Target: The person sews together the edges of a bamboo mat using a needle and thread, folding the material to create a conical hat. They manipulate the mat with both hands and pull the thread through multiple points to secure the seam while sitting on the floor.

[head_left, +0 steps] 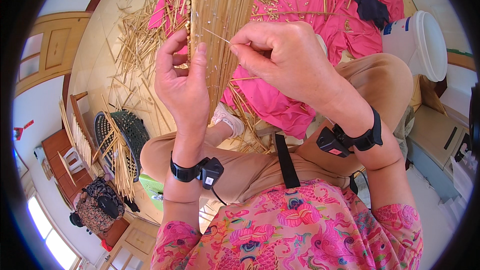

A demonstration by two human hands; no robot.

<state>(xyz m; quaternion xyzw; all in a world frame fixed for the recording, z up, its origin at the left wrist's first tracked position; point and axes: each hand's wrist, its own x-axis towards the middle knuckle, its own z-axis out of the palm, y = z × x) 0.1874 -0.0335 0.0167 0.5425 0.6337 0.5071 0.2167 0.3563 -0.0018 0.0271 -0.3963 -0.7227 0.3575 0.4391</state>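
The left hand (pixel 185 85) grips a panel of straw stalks (pixel 220 15) by its left edge, thumb on the front face, holding it up above the floor (pixel 92 62). Just right of the panel, the right hand (pixel 282 52) pinches a thin strand (pixel 216 35) between thumb and forefinger; the strand crosses the panel's front. Below, loose stalks (pixel 132 37) litter the pale floor and a pink cloth (pixel 287 105). A white bucket (pixel 406 40) stands to the right, a dark basket (pixel 135 127) to the left, near the wooden furniture.
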